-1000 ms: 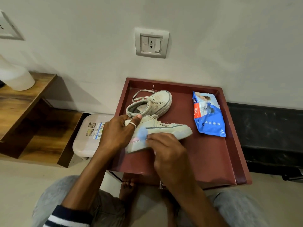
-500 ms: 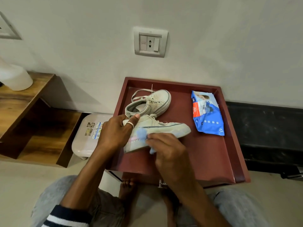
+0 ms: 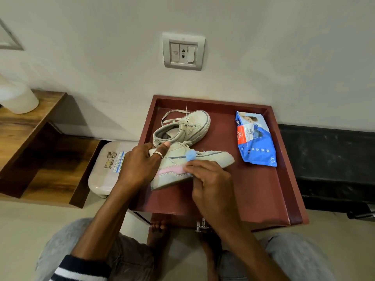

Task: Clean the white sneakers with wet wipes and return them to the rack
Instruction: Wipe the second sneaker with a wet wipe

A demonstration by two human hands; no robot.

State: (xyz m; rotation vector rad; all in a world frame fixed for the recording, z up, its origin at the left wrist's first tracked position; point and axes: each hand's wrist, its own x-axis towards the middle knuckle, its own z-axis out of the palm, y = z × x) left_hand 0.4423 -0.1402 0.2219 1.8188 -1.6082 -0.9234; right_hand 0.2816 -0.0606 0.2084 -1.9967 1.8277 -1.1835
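Observation:
Two white sneakers lie on a dark red tray-top table (image 3: 263, 191). The near sneaker (image 3: 211, 159) is tipped on its side, its pink-striped sole edge turned toward me. My left hand (image 3: 140, 165) grips that sneaker at the heel, thumb on top. My right hand (image 3: 209, 183) pinches a light blue wet wipe (image 3: 190, 155) and presses it against the sneaker's side by the sole. The second sneaker (image 3: 186, 128) rests behind it, laces loose. A blue wet wipes pack (image 3: 255, 140) lies flat at the right of the tray.
A wall with a switch and socket plate (image 3: 183, 50) stands right behind the tray. A beige plastic stool (image 3: 107, 167) sits left of it, beside a wooden shelf unit (image 3: 38, 142) with a white object (image 3: 17, 98) on top. A black ledge (image 3: 328, 159) runs at right. My knees and bare feet are below.
My right hand with the wipe has slid a little toward the sneaker's toe along its side. The left hand keeps its hold on the heel.

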